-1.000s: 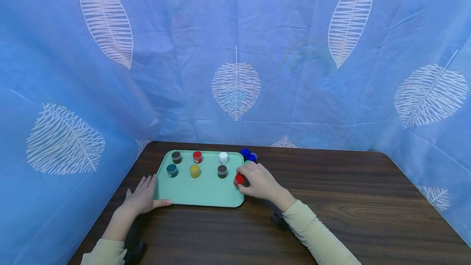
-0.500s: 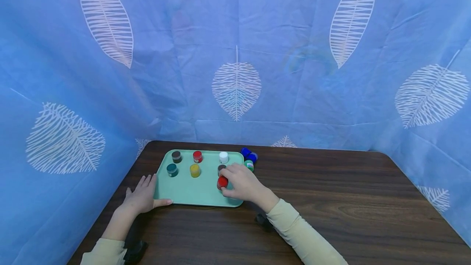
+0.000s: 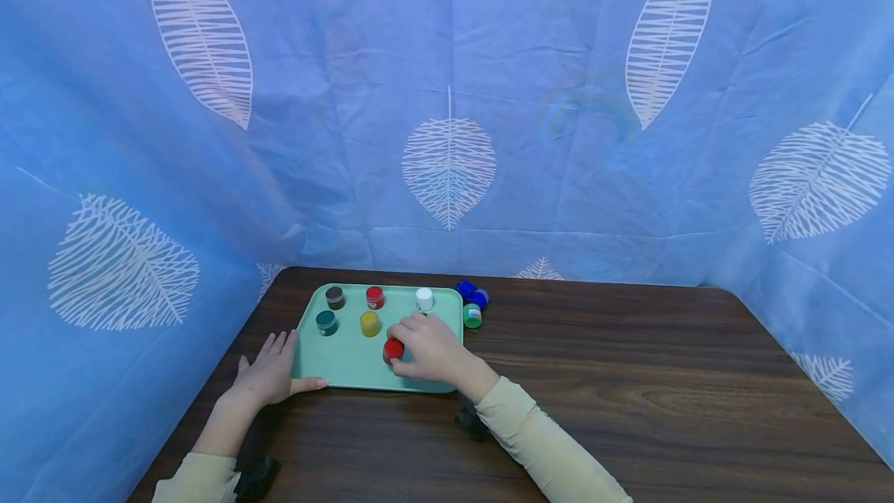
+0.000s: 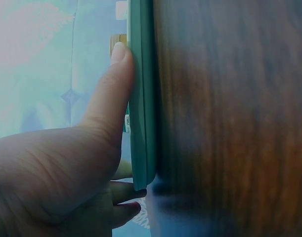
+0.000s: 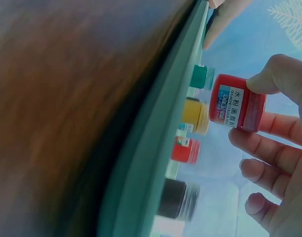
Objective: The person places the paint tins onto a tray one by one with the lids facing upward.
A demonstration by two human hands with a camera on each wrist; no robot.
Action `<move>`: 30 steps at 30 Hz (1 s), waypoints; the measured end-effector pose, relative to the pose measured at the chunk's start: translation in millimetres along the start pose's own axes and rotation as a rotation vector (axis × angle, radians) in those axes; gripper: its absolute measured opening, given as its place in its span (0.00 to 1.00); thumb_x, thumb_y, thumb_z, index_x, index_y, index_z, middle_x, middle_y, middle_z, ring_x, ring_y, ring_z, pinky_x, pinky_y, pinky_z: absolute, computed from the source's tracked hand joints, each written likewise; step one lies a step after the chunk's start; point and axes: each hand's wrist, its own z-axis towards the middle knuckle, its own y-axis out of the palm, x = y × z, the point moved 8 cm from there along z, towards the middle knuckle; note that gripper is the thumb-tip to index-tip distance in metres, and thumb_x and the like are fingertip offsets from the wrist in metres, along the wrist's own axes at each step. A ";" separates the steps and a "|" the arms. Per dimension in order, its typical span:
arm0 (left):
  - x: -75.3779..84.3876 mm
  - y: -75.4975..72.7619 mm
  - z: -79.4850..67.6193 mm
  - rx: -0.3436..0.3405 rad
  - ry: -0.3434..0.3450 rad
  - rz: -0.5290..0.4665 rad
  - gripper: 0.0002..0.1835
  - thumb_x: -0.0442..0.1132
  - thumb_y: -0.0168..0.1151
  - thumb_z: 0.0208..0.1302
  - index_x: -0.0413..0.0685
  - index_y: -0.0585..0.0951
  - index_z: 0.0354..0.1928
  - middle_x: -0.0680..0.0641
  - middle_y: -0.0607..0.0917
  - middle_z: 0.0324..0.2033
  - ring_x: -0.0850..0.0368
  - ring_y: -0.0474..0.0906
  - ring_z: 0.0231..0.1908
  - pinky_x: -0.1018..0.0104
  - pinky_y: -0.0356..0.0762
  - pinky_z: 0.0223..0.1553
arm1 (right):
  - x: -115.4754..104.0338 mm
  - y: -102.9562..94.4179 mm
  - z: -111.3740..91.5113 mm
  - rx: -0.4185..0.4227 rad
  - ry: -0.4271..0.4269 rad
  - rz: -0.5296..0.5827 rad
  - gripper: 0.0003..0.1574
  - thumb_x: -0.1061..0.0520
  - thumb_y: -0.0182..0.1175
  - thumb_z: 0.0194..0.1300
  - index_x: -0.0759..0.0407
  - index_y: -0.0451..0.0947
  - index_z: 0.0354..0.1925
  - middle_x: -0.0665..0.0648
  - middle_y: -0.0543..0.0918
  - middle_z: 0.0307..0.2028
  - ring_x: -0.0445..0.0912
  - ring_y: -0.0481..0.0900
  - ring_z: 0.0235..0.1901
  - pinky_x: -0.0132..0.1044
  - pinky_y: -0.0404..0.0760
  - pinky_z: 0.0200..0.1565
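My right hand (image 3: pixel 436 352) pinches a red gouache paint jar (image 3: pixel 393 351) between thumb and fingers, over the front part of a green tray (image 3: pixel 342 371). In the right wrist view the held jar (image 5: pixel 237 102) is tipped sideways to the camera, its white label showing, apart from the tray. My left hand (image 3: pixel 268 379) rests at the tray's front left corner, thumb stretched along the front edge and fingers spread by the left side. On the tray stand a yellow jar (image 3: pixel 370 324), a dark green jar (image 3: pixel 326 323), another red jar (image 3: pixel 375 297), a black jar (image 3: pixel 335 298) and a white jar (image 3: pixel 424 299).
Right of the tray, two blue jars (image 3: pixel 472 294) and a light green jar (image 3: pixel 472 316) lie on the dark wooden table (image 3: pixel 628 379). A dark jar (image 5: pixel 173 197) on the tray is mostly hidden behind my right hand in the head view. Blue cloth (image 3: pixel 335 177) hangs behind.
The right hand has carried the red paint jar leftward from the tray's right edge to over its front middle, uncovering the light green jar. The left hand has stayed put.
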 end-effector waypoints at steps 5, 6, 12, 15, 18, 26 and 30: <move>-1.2 0.8 0.8 0.002 -0.001 0.007 0.69 0.75 0.63 0.47 0.27 0.48 0.73 0.23 0.52 0.71 0.26 0.44 0.72 0.19 0.43 0.61 | -8.8 4.2 9.9 -0.009 0.001 0.013 0.19 0.41 0.62 0.61 0.47 0.80 0.47 0.44 0.83 0.38 0.40 0.75 0.37 0.29 0.71 0.36; -1.4 1.1 1.0 0.002 -0.002 0.008 0.69 0.76 0.63 0.47 0.27 0.48 0.73 0.23 0.52 0.71 0.26 0.44 0.72 0.19 0.43 0.61 | -10.8 5.4 12.0 -0.012 -0.001 0.013 0.19 0.41 0.62 0.62 0.48 0.80 0.48 0.45 0.83 0.39 0.40 0.75 0.38 0.29 0.71 0.36; -1.8 0.9 1.2 0.001 -0.010 0.013 0.69 0.76 0.63 0.46 0.27 0.49 0.73 0.23 0.53 0.71 0.26 0.44 0.72 0.19 0.44 0.61 | -24.0 12.6 23.2 -0.012 -0.021 0.009 0.19 0.42 0.62 0.63 0.48 0.80 0.49 0.45 0.85 0.42 0.40 0.76 0.37 0.28 0.73 0.35; -2.4 0.4 1.1 0.004 -0.010 0.019 0.69 0.76 0.63 0.46 0.26 0.49 0.73 0.23 0.53 0.71 0.25 0.45 0.72 0.19 0.44 0.61 | -29.9 14.9 27.6 -0.012 -0.015 0.019 0.19 0.42 0.63 0.63 0.48 0.80 0.49 0.45 0.85 0.44 0.40 0.76 0.38 0.28 0.72 0.35; -3.2 1.3 1.6 0.009 -0.010 0.022 0.70 0.76 0.63 0.45 0.26 0.50 0.73 0.23 0.54 0.70 0.25 0.45 0.72 0.19 0.44 0.61 | -34.8 16.3 32.0 -0.002 -0.007 0.019 0.19 0.43 0.62 0.64 0.47 0.80 0.50 0.45 0.85 0.44 0.40 0.75 0.37 0.27 0.71 0.34; -2.6 2.4 3.9 0.016 -0.003 0.040 0.70 0.77 0.62 0.45 0.26 0.51 0.73 0.23 0.55 0.70 0.25 0.46 0.72 0.18 0.45 0.60 | -42.5 23.1 43.2 0.025 0.029 0.030 0.19 0.43 0.62 0.65 0.47 0.81 0.51 0.46 0.85 0.41 0.39 0.76 0.37 0.28 0.75 0.37; -1.6 1.4 3.1 0.021 0.003 0.038 0.69 0.77 0.62 0.46 0.26 0.51 0.72 0.23 0.56 0.70 0.25 0.46 0.71 0.18 0.46 0.60 | -46.5 25.4 50.7 0.020 0.049 0.041 0.19 0.43 0.62 0.65 0.48 0.81 0.51 0.46 0.85 0.42 0.40 0.78 0.40 0.30 0.77 0.40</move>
